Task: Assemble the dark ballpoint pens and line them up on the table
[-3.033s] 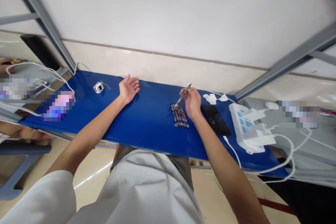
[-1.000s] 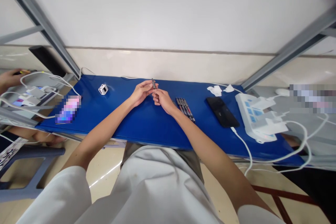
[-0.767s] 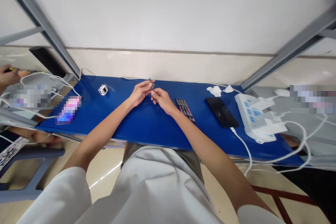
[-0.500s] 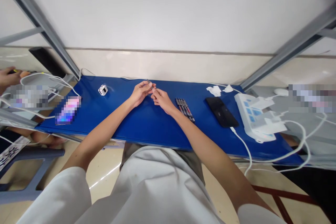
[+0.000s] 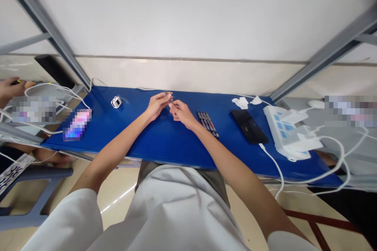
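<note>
Above the back half of the blue tabletop (image 5: pixel 141 139), both hands come together around a slim dark pen (image 5: pixel 170 101), mostly covered by fingers. Its far end pokes out past the thumb of my left hand (image 5: pixel 158 105), which is closed around it. My right hand (image 5: pixel 182 113) pinches the near end between thumb and fingertips. Just right of that hand lies a row of several dark pens (image 5: pixel 207 123), side by side and slanted.
A black phone (image 5: pixel 249 126) on a white cable and a white power strip (image 5: pixel 284 131) lie at right, near crumpled white paper (image 5: pixel 241 102). At left are a small white device (image 5: pixel 116 102) and a lit phone (image 5: pixel 77 124). Another person's hand (image 5: pixel 10 88) shows far left.
The hands stay at nearly the same spot with the pen between them; the right hand has shifted very slightly left. The things on the tabletop have not moved.
</note>
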`<state>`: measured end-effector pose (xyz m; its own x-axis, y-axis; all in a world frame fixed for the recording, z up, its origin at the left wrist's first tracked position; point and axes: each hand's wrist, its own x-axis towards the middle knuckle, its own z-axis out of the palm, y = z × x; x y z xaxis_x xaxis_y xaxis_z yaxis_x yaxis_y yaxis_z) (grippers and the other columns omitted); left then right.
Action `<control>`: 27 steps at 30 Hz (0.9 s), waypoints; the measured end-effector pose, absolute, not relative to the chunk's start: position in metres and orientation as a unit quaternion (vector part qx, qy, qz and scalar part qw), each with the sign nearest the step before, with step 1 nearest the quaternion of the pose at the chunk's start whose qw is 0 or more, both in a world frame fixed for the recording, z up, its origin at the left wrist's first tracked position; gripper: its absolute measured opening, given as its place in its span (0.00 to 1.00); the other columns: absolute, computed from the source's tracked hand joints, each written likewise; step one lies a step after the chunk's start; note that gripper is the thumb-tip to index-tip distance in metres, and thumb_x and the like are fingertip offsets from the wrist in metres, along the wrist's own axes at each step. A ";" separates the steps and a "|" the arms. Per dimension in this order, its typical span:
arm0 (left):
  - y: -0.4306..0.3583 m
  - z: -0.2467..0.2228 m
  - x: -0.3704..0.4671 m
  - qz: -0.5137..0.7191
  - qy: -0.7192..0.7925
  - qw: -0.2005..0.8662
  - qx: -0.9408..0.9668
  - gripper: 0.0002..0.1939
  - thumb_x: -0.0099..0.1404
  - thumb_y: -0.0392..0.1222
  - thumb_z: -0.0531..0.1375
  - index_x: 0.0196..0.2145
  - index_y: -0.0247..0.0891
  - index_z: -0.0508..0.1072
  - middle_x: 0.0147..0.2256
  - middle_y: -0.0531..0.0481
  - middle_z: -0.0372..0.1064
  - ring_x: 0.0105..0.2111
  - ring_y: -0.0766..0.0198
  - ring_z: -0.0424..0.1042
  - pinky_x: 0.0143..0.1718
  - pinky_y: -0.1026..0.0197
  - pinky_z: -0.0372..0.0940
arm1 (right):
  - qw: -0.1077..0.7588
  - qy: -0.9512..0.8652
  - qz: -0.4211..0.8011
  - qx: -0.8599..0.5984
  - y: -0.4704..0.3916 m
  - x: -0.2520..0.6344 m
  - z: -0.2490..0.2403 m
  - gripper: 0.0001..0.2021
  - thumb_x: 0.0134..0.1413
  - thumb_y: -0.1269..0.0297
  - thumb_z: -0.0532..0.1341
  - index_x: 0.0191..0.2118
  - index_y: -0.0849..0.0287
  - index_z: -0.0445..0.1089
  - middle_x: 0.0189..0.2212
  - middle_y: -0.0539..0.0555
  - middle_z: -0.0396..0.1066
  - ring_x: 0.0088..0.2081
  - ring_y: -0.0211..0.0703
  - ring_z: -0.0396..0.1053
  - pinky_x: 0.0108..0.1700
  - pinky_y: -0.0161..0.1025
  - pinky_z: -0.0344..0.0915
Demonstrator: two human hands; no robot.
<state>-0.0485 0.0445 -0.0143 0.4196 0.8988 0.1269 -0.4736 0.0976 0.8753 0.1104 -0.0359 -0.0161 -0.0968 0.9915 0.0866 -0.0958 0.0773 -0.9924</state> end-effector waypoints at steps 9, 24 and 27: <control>0.045 -0.008 -0.055 0.449 0.192 0.733 0.474 0.21 0.65 0.49 0.78 0.52 0.37 0.87 0.56 0.37 0.83 0.47 0.56 0.83 0.53 0.56 0.75 | 0.537 -0.503 0.545 -0.402 -0.038 0.110 -0.011 0.22 0.71 0.39 0.67 0.46 0.56 0.75 0.29 0.45 0.57 0.23 0.33 0.48 0.22 0.33 0.50; 0.045 -0.007 -0.054 0.507 0.257 0.690 0.449 0.19 0.58 0.50 0.83 0.37 0.37 0.83 0.41 0.46 0.84 0.38 0.67 0.79 0.45 0.62 0.71 | 0.532 -0.566 0.428 -0.462 -0.032 0.113 -0.021 0.24 0.66 0.38 0.70 0.41 0.51 0.62 0.29 0.48 0.73 0.22 0.36 0.59 0.23 0.35 0.56; 0.047 -0.004 -0.056 0.518 0.251 0.694 0.432 0.18 0.61 0.49 0.82 0.35 0.38 0.80 0.42 0.48 0.83 0.38 0.67 0.79 0.45 0.63 0.71 | 0.528 -0.593 0.358 -0.491 -0.032 0.115 -0.022 0.21 0.69 0.41 0.68 0.42 0.50 0.62 0.28 0.47 0.72 0.24 0.38 0.62 0.27 0.36 0.58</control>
<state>-0.0564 0.0472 -0.0044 0.3377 0.9360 0.0999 -0.5023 0.0894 0.8601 0.1147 -0.0322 -0.0220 0.0402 0.9606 0.2748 0.2031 0.2615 -0.9436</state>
